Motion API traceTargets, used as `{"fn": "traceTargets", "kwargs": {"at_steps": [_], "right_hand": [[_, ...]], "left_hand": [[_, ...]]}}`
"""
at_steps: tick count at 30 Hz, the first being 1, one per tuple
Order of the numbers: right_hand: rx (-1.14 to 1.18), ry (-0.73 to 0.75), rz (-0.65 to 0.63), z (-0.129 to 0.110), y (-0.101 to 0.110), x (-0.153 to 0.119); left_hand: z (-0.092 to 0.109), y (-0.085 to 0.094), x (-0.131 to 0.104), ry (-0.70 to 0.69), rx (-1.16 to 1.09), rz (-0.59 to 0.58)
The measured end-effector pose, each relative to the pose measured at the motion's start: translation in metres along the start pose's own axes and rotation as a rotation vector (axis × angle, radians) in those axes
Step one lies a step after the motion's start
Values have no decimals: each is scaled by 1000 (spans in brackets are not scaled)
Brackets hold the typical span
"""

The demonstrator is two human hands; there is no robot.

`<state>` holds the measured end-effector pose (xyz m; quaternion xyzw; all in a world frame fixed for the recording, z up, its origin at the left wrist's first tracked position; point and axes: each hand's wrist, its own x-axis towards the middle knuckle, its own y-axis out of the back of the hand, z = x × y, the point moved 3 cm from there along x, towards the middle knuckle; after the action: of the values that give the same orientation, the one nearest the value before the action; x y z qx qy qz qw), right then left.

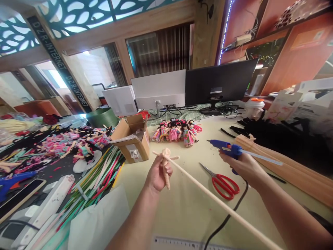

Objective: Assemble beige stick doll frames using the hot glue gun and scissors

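My left hand (pixel 158 173) is closed on a small beige pipe-cleaner doll figure (pixel 166 152) with a round head and outstretched arms. A long beige pipe cleaner (pixel 208 192) runs from the figure down to the lower right. My right hand (pixel 243 165) grips a blue glue gun (pixel 226 147), its nozzle pointing left and a clear glue stick out of its back. Red-handled scissors (pixel 225 185) lie on the table between my hands. Behind them, several finished dolls (pixel 174 132) in colourful dresses are grouped together.
An open cardboard box (pixel 134 149) stands behind my left hand. Colourful pipe cleaners (pixel 101 180) and doll parts cover the left side. Black (pixel 281 139) and beige pipe cleaners (pixel 291 166) lie right. The gun's black cable (pixel 226 220) crosses the table near a ruler (pixel 182 242). Monitors stand behind.
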<state>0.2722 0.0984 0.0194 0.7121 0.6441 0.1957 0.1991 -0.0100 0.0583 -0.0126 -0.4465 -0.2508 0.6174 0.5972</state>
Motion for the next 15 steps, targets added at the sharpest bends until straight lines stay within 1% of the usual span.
{"fn": "traceTargets", "kwargs": {"at_steps": [3,5,7,10,15], "right_hand": [[168,73,-87,-24,-4,-20],[215,76,-135,-33,-10,-32],[250,93,-164,-36,-15,-43],[275,176,-234,-37,-21,-53],[260,282,-331,-40,-25,-58]], "left_hand": [[-7,2,2,22,8,-46],[-12,3,3,20,47,-61],[-17,4,3,14,111,-57],[-23,2,2,15,194,-68],[-31,-3,-2,49,266,-88]]}}
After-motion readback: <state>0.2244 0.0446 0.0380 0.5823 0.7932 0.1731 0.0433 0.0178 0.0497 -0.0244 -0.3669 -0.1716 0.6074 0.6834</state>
